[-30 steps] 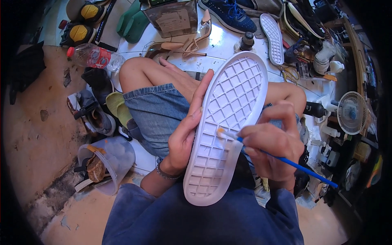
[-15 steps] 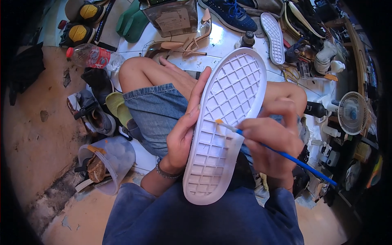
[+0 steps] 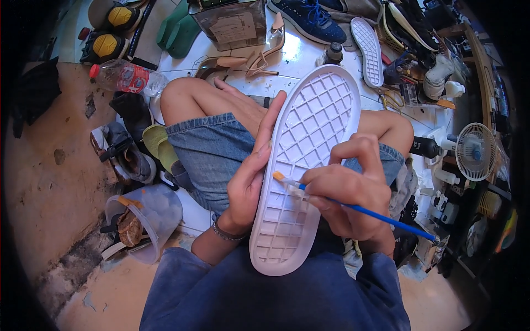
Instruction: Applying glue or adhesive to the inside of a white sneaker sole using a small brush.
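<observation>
My left hand (image 3: 245, 187) grips a white shoe sole (image 3: 312, 116) along its left edge, the sole tilted upright above my lap with its gridded inner face toward me. My right hand (image 3: 353, 193) is closed on a slim blue paintbrush (image 3: 386, 219). The brush's pale orange bristles (image 3: 279, 176) are on or just over the grid near the sole's left rim, at the narrower middle part.
Around my crossed legs lie another white sole (image 3: 369, 49), a blue sneaker (image 3: 309, 19), heeled sandals (image 3: 259, 63), a plastic bottle (image 3: 118, 77), a translucent bucket (image 3: 165, 220), a dark small bottle (image 3: 333, 53), a metal box (image 3: 232, 25) and, at right, a fan (image 3: 475, 151).
My right hand and the brush have shifted left, so the bristles sit nearer the sole's left rim. The sole has risen slightly since a second ago; my left hand still holds it.
</observation>
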